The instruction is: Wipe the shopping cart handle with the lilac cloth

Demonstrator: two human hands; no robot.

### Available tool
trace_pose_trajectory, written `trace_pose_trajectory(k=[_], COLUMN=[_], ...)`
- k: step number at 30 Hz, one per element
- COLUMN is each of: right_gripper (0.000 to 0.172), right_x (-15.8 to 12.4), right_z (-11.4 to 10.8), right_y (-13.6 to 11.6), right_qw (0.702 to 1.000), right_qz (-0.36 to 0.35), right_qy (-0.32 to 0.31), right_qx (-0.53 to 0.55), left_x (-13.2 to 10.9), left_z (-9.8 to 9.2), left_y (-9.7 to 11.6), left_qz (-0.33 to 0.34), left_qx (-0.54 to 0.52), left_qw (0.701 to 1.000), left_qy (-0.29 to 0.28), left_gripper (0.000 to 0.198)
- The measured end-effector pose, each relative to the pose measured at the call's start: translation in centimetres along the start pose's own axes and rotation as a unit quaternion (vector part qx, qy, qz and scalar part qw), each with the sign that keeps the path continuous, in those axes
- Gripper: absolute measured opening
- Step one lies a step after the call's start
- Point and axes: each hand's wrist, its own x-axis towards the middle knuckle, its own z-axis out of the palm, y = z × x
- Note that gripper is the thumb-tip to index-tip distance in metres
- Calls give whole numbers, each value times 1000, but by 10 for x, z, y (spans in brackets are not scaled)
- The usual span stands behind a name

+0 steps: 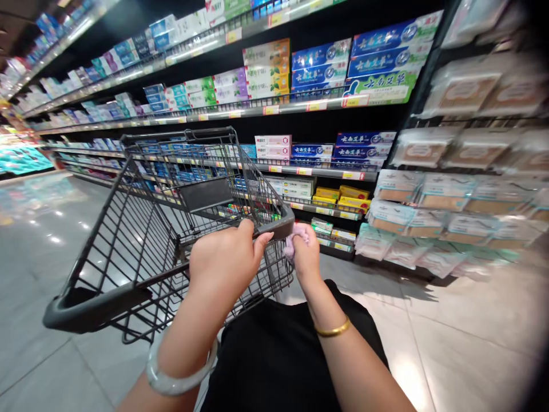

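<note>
In the head view, reading the middle as the centre of the dial, a cart [206, 195] stands at nine o'clock, tilted across the view, its handle [98, 306] running from eight o'clock to near the centre. The left hand [225, 257], at half past seven, is curled round this handle, thumb pointing to one o'clock. The right hand [306, 253], at five o'clock, is closed on a crumpled pink cloth [299, 236] just beside the handle's corner; whether it also grips the cart, I cannot tell. A white bangle [171, 383] circles the left wrist, a gold bangle [333, 331] the right. Black clothing [274, 355] fills six o'clock.

Shelves [240, 113] run from ten o'clock to two, with blue boxes [321, 71] at half past twelve, a green box [381, 88] at half past one and yellow boxes [354, 198] nearer in, towards three. Clear packs [424, 150] hang in rows around three o'clock, blurred at their outer side. The grey tiled floor [47, 366] shows at eight and four o'clock.
</note>
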Motion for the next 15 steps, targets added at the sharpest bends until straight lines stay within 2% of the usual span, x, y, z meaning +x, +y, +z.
trace_pose_trajectory(k=[1, 2, 6, 15], right_gripper=[20, 21, 29, 35], right_x=[-2, -5, -13, -25], right_z=[1, 2, 6, 27], right_y=[-3, -7, -21, 8], right_qw=[999, 998, 995, 987], right_qz=[30, 32, -48, -115], right_qy=[3, 22, 85, 113], right_qx=[26, 40, 21, -12], left_x=[0, 1, 1, -6], left_z=[0, 0, -2, -11], left_y=[0, 1, 2, -1], left_qz=[-1, -2, -4, -9], left_qx=[-4, -7, -11, 12], left_qw=[1000, 1000, 1000, 997], left_qy=[-4, -9, -17, -75], left_gripper=[59, 59, 60, 55])
